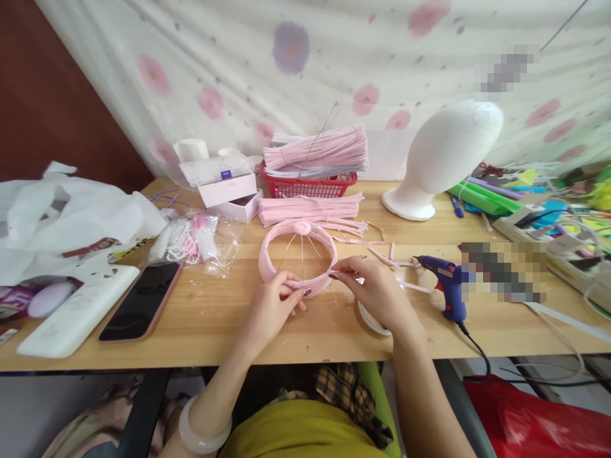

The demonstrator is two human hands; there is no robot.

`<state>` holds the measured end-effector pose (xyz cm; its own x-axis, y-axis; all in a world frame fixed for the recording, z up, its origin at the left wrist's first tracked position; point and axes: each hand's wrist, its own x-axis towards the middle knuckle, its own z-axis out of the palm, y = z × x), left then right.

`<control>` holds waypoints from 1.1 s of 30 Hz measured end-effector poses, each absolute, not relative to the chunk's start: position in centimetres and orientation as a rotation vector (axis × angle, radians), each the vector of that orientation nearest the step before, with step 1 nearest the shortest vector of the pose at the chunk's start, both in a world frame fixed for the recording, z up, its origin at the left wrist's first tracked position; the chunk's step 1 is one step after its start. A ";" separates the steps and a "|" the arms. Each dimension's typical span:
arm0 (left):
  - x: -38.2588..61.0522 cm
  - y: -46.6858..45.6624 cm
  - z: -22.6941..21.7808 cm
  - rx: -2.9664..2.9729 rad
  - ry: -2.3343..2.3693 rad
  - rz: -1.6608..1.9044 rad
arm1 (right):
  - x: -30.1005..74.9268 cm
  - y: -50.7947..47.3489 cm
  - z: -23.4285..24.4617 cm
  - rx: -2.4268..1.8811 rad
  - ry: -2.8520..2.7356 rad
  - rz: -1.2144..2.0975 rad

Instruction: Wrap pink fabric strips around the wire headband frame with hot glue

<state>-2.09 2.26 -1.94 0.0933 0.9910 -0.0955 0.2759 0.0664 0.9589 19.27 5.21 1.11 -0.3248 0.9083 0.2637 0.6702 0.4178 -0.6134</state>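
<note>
A pink ring-shaped band (266, 257), seemingly made of fuzzy pipe cleaners, sits on the wooden table in front of me. Thin wires run across its opening from a small pink coil (301, 227) at its far rim. The near rim is pinched between the thumb and fingers of my left hand (275, 304). At the rim's right side, my right hand (377, 289) closes thumb and fingers on the same band. Under my right wrist, a pale round roll or lid (375, 321) is partly hidden. Short pink pipe-cleaner pieces (389, 257) lie just beyond that hand.
A blue glue gun (446, 280) with a cord lies right. Pink pipe cleaners (310, 208) lie before a red basket (310, 186). A white foam head (443, 159) stands back right. Left are a phone (142, 302), a white power bank (79, 312) and bagged beads (191, 238).
</note>
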 end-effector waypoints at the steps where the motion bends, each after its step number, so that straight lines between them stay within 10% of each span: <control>1: -2.1 2.2 -2.0 1.400 1.359 0.925 | 19.3 5.3 1.1 -1.337 -2.106 0.530; 33: -6.2 1.6 -1.5 1.672 1.356 0.966 | 17.9 3.2 -0.7 -1.214 -2.063 0.727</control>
<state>-6.20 1.62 -1.49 0.1489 0.9847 0.0908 0.4080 -0.1448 0.9014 17.90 3.16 -0.74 -0.3778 0.8948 0.2379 0.5477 0.4231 -0.7218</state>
